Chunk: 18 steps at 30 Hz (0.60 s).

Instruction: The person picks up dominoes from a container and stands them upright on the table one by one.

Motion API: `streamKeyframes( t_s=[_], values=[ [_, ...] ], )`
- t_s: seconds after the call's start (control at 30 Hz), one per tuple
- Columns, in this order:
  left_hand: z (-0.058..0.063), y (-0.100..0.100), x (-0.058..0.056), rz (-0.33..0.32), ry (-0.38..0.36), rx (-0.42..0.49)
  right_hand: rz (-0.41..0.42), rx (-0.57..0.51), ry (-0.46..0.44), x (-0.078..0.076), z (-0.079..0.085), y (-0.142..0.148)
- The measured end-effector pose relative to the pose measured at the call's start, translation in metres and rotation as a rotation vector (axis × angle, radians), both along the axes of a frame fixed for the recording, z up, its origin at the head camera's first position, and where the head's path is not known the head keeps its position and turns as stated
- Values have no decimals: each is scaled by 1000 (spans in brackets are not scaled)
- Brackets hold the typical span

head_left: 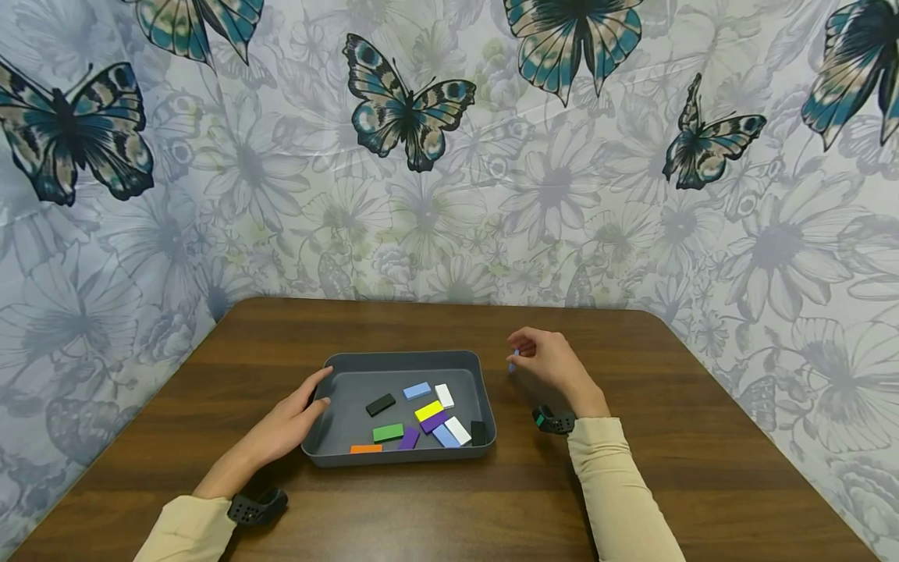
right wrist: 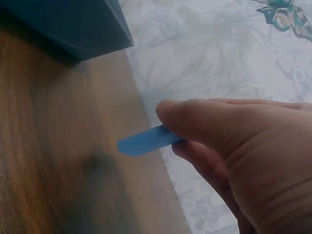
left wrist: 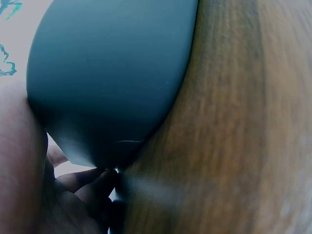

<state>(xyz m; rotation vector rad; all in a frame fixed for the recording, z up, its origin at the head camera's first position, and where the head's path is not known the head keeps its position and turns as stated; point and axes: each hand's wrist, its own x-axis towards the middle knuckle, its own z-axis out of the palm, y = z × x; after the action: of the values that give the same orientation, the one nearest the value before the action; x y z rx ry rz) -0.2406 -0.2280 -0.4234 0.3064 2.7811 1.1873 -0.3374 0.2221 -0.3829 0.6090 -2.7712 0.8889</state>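
Note:
A slim blue block point(right wrist: 146, 142) is pinched between the thumb and fingers of my right hand point(head_left: 555, 363), over the table to the right of the tray. My left hand point(head_left: 284, 425) grips the left side of the dark grey tray point(head_left: 344, 410), thumb over the rim and fingers along the outside. Inside the tray lie loose blocks: black point(head_left: 381, 404), blue point(head_left: 417, 391), white point(head_left: 444, 396), yellow point(head_left: 428, 410), purple point(head_left: 432, 422), green point(head_left: 389, 433) and orange point(head_left: 366, 449) among them. The left wrist view shows the tray's outer wall point(left wrist: 112, 73) with fingertips at its lower edge.
The brown wooden table point(head_left: 393, 515) has rounded far corners. Behind it hangs a pale floral backdrop point(head_left: 449, 226) with printed butterflies. Each wrist wears a black strap, one seen by the right sleeve point(head_left: 611, 460) and one by the left sleeve point(head_left: 193, 527).

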Motion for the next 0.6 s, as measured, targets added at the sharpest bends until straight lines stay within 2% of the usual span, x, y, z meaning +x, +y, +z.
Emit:
streamKeyframes(
  t_s=[0.6],
  values=[
    [2,0,1,-3,-3,3,3,-11,-38,-1,-11,4]
  ],
)
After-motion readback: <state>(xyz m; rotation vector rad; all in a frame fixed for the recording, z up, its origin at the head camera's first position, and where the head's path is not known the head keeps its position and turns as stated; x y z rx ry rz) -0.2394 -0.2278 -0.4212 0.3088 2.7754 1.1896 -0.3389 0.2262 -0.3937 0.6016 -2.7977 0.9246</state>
